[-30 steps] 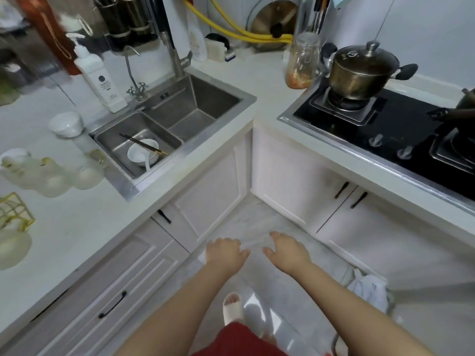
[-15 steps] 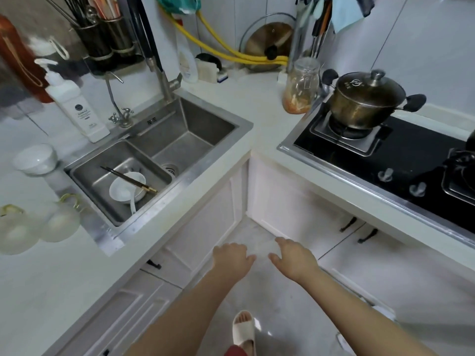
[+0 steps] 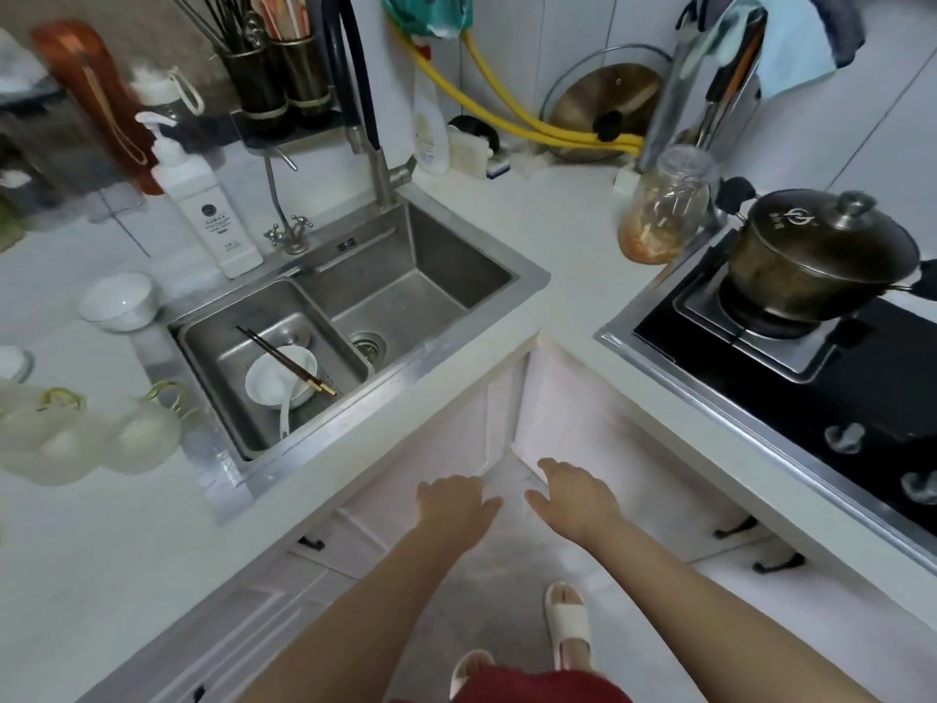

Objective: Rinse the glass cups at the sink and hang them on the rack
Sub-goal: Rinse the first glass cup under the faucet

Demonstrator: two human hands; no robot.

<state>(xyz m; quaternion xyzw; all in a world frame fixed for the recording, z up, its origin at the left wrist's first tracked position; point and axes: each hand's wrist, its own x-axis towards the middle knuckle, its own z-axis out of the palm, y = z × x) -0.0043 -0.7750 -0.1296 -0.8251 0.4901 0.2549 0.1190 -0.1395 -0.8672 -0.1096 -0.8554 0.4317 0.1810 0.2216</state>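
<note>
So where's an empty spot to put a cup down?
Bare counter between sink and jar, and the front counter by the cups. Right basin is empty. Left basin is crowded: bowl, chopsticks.

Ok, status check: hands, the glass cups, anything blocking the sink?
Left hand and right hand open, empty, low before the cabinets. Glass cups untouched on the counter left of the sink. Left basin holds bowl and chopsticks.

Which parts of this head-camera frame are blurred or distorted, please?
Head view: the glass cups at the left edge smear into pale blobs; wide-angle distortion bows the counter edges; the sink, pot and both hands, left and right, read fairly sharp.
</note>
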